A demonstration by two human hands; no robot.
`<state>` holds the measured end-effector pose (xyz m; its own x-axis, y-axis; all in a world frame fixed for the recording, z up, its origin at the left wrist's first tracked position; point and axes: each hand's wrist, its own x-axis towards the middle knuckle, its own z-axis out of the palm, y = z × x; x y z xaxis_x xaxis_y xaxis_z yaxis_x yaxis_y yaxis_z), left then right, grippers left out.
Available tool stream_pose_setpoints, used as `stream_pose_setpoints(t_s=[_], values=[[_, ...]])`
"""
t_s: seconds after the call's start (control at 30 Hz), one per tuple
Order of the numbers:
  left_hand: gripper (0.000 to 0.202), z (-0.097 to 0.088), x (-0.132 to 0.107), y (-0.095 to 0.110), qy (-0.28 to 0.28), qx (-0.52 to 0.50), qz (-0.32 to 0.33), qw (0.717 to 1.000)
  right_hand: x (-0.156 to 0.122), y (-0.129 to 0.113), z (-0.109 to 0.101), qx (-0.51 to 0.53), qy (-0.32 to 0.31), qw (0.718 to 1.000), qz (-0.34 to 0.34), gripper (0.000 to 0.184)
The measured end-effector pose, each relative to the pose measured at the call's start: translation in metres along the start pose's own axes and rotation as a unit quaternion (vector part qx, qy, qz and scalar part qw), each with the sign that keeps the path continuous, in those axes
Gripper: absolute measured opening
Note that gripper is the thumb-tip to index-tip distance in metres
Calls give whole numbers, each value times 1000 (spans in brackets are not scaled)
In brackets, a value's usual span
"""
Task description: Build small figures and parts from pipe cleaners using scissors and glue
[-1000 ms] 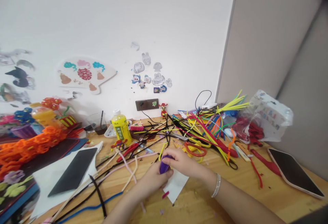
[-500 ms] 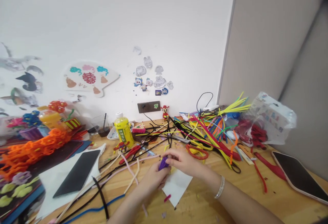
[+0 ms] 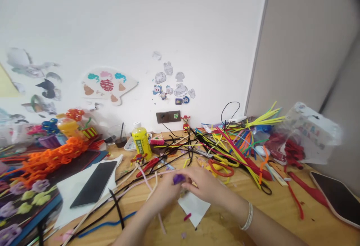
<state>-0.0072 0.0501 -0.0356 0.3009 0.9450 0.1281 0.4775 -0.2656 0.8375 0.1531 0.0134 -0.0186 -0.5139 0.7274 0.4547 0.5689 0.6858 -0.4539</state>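
Purple fuzzy pipe-cleaner piece: there it is, one small tuft held just above the table between both hands, right at the centre of the action!

Left hand: clenched, fingers curled tightly around the purple piece from the left.

Right hand: grasping from the right, fingers pressed in against the same purple piece, with one silver bangle on the wrist.

Under the hands: one white paper square on the light wooden table, and one short pink pipe-cleaner scrap at the paper's edge.

Far side: a huge tangle of multicoloured pipe cleaners, too many to count, with one pair of red-handled scissors at its near edge.

Far right: one clear plastic bag stuffed with red pieces.

Left side: one yellow plastic bottle, one orange pipe-cleaner chain, and one black rectangular slab on a white sheet.

Near right: a second black slab, pink-rimmed!
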Motion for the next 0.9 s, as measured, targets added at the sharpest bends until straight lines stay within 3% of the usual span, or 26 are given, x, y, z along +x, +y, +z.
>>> stream_pose_setpoints(t_s=[0.1,0.2,0.3,0.47,0.6,0.77,0.9], values=[[16,-44,16,-20,135,78,-31,987,0,0,-1,-7,4,1000,28,31],[34,-89,23,-43,271,151,-79,947,0,2,2,-9,8,999,32,29],[41,-114,25,-66,317,185,-101,925,1,5,5,-14,0,999,33,29],[20,-117,33,-96,311,180,-127,925,0,7,7,-12,-3,999,34,28],[10,-116,36,-101,339,155,-127,919,0,9,8,-22,3,999,29,26],[10,-116,31,-83,357,65,-99,926,0,12,10,-6,29,999,30,26],[30,-98,27,-55,312,-75,-64,945,4,19,15,71,89,990,88,25]])
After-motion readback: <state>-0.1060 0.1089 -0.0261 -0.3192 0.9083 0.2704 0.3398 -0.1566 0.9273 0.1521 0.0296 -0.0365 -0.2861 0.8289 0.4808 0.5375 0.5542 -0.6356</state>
